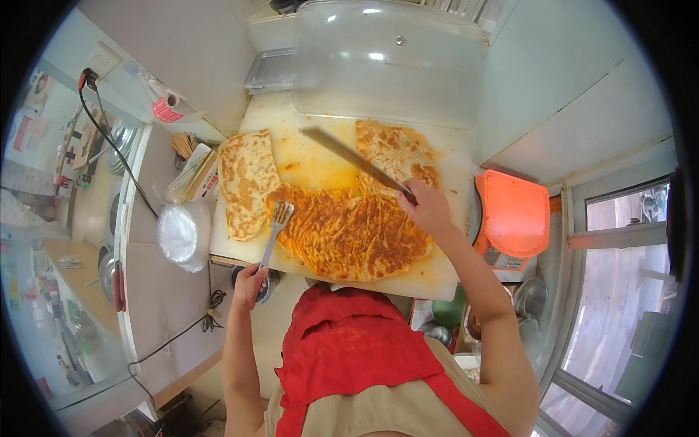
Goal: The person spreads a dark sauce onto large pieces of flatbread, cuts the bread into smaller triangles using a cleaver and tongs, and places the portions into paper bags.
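My left hand [252,284] grips the handle of a slotted metal spatula [280,216], whose head rests over the left end of a large flatbread coated in reddish-orange sauce [349,235]. In my right hand [425,205] is a long knife [355,158], slanting up and left above the board, its blade blurred. Behind the sauced piece, on the right, lies a plainer browned flatbread [393,147], partly hidden by the knife and hand. Another pale, brown-spotted piece [247,183] sits at the left. All of them lie on a white cutting board [322,123] stained with orange oil.
A clear plastic cover [387,71] stands at the back of the board. An orange plastic container [516,213] is at the right. Clear plastic bags [183,235] and wooden skewers [184,144] are at the left. A black cable [117,145] hangs along the left wall.
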Demonstrator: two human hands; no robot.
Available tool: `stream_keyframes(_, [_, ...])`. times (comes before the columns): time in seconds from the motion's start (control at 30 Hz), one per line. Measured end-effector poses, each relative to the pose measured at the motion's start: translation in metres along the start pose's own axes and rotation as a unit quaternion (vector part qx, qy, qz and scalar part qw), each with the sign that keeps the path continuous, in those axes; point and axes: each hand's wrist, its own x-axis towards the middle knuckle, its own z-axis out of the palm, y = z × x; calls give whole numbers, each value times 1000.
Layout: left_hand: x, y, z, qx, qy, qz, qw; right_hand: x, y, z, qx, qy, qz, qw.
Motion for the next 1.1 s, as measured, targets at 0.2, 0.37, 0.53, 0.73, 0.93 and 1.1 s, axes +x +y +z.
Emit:
stream_keyframes(0.2, [2, -25, 5, -51, -11, -9, 999, 9, 85, 67, -168, -157, 49, 972])
stream_keyframes(0.37, [-16, -33, 3, -62, 29, -26, 997, 0, 41, 18, -90, -99, 8, 991])
stream_keyframes(0.53, [-18, -37, 3, -70, 21, -35, 997, -70, 97, 22, -139, -79, 101, 982])
stream_keyframes(0.73, [-25, -40, 2, -69, 33, -21, 997, -67, 95, 0, -113, -82, 64, 988])
stream_keyframes(0.93, [-32, -51, 0, -74, 36, -34, 996, -140, 113, -1, -118, -77, 155, 978])
stream_keyframes(1.1, [-24, -60, -15, -78, 0, -15, 997, -143, 119, -7, -150, -105, 188, 965])
